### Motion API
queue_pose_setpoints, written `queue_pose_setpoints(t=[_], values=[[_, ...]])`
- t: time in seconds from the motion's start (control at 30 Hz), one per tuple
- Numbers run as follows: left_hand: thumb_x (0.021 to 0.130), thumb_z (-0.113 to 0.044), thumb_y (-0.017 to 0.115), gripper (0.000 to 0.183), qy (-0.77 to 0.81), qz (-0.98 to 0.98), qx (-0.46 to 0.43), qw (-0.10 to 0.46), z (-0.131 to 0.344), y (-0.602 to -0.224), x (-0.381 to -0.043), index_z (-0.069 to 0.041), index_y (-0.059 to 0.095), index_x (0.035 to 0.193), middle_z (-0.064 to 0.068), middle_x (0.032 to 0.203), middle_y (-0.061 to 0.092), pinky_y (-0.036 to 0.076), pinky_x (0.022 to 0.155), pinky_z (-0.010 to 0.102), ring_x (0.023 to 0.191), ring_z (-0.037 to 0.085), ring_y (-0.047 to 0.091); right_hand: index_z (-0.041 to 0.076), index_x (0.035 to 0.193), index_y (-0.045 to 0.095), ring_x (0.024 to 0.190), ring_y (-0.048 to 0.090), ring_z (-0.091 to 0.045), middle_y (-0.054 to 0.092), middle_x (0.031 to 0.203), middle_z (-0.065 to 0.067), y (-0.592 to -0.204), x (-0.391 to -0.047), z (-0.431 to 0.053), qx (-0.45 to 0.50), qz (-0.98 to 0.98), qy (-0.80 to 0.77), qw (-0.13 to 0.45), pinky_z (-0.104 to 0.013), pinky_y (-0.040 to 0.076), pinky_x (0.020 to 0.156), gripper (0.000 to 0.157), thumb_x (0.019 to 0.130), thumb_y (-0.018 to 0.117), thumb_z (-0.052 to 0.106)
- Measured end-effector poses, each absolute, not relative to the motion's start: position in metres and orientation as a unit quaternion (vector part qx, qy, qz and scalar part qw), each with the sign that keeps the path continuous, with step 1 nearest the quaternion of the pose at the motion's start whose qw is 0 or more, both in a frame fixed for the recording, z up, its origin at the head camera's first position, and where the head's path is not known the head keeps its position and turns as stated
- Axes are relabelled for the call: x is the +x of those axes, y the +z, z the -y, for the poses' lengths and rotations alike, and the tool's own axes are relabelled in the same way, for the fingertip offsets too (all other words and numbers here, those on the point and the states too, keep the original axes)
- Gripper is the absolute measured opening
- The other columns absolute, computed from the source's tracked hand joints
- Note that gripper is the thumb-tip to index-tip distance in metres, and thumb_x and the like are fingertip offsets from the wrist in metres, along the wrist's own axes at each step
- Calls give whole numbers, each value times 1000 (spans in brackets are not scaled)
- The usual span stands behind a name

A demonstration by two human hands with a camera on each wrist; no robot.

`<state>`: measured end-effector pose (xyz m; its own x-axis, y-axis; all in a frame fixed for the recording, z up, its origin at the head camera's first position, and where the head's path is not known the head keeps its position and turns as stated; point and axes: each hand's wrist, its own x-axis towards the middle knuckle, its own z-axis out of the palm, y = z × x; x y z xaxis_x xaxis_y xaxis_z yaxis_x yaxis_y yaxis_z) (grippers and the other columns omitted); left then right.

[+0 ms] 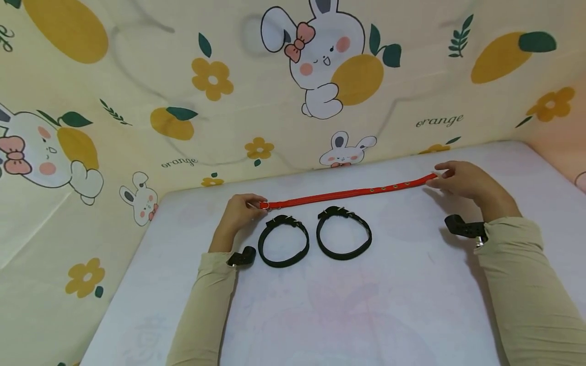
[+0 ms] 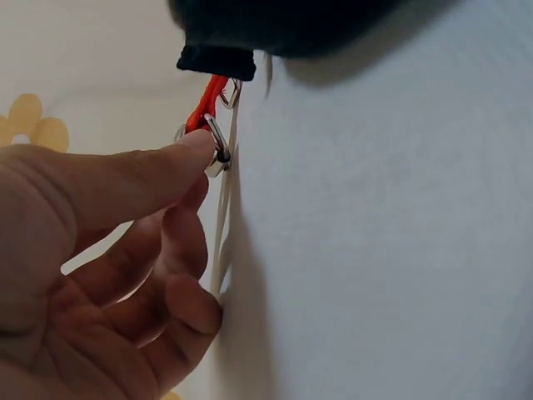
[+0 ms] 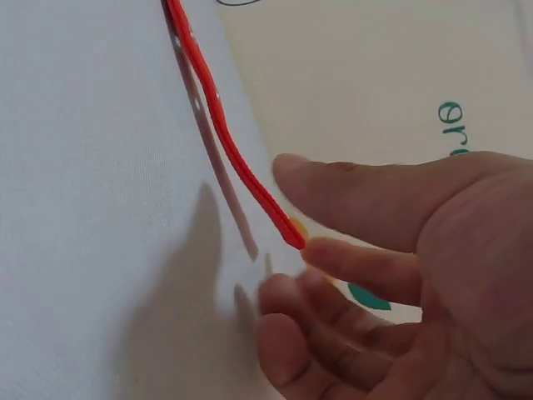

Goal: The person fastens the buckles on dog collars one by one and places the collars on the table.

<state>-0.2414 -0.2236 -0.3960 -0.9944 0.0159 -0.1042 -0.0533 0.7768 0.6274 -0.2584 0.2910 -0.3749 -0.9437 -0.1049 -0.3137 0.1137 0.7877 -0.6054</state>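
A red collar (image 1: 339, 195) with metal eyelets stretches across the back of the white table, laid out nearly straight. At its buckle end, my left hand (image 1: 240, 211) pinches it; the left wrist view has the thumb on the silver buckle (image 2: 218, 143). My right hand (image 1: 462, 179) is at the eyelet end. In the right wrist view, the collar's tip (image 3: 293, 237) meets the index fingertip, while the thumb stands apart from it. Two black collars, one on the left (image 1: 283, 263) and one on the right (image 1: 344, 255), lie buckled into rings in front of the red one.
A cream cloth (image 1: 284, 117) printed with rabbits, flowers and oranges hangs behind the white table (image 1: 348, 315) and along its left side. Dark cameras sit on the left wrist (image 1: 242, 256) and right wrist (image 1: 463, 226).
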Motion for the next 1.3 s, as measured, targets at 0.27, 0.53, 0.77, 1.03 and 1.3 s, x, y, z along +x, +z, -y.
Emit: queue_pose_setpoints(t=[0.27,0.53,0.77,1.03,1.3], values=[[87,-18,78,30,323,-945,1,40,222,-396,-242,-13,74,117,10,103,71,45,77,28,92,24,59,-1,146,39,102,55,-29,50,132,-28,-378,-259,-288,4,-912,-380,153,-28,47,75,63,97,64,31],[87,-19,78,31,329,-944,9,16,221,-392,-237,-14,75,117,11,113,73,51,85,36,101,28,65,-3,153,26,82,61,6,66,91,23,-377,-262,-283,-1,-863,-485,141,-17,50,77,79,97,65,35],[88,-20,77,31,333,-943,4,21,223,-391,-237,-14,74,118,11,114,72,49,83,33,102,28,63,-1,150,35,81,56,4,62,84,26,-384,-263,-281,32,-860,-485,153,-16,48,75,70,98,63,35],[87,-20,78,29,343,-939,-9,18,223,-393,-238,-15,76,116,10,112,72,48,82,32,102,28,62,-1,144,43,83,53,-1,55,85,22,-389,-261,-283,33,-852,-504,139,-20,48,74,62,97,66,33],[88,-20,77,29,357,-934,-6,20,224,-392,-238,-15,75,117,10,113,72,47,77,27,102,28,64,4,143,49,91,52,-12,60,94,13,-392,-261,-271,2,-849,-500,168,-24,47,77,61,96,65,39]])
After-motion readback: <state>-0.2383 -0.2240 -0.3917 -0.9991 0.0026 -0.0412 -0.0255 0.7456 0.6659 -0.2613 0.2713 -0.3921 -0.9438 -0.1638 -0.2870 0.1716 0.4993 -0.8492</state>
